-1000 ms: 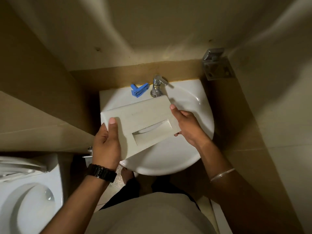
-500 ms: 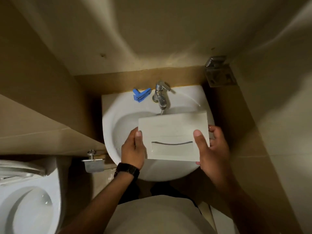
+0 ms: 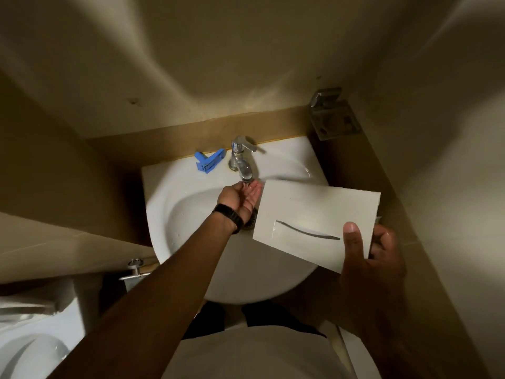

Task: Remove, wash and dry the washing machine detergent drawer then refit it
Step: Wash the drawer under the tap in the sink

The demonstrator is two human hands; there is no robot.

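Observation:
The white detergent drawer (image 3: pixel 314 217) shows its flat front panel with a curved handle slot, held over the right side of the white basin (image 3: pixel 185 222). My right hand (image 3: pixel 371 258) grips its lower right corner, thumb on the front. The drawer's body behind the panel is hidden. My left hand (image 3: pixel 241 198), with a black watch on the wrist, is cupped palm-up under the chrome tap (image 3: pixel 241 162), empty, touching the spout's outlet. Water seems to wet the palm.
A blue plastic part (image 3: pixel 209 161) lies on the basin's back ledge left of the tap. A metal soap holder (image 3: pixel 333 116) is fixed in the right corner. A toilet (image 3: pixel 30 348) stands at lower left, with a wall valve (image 3: pixel 135 269) beside it. Walls close in on both sides.
My left hand let go of the drawer and reached up under the tap. The right hand alone now holds the drawer, shifted right and tilted.

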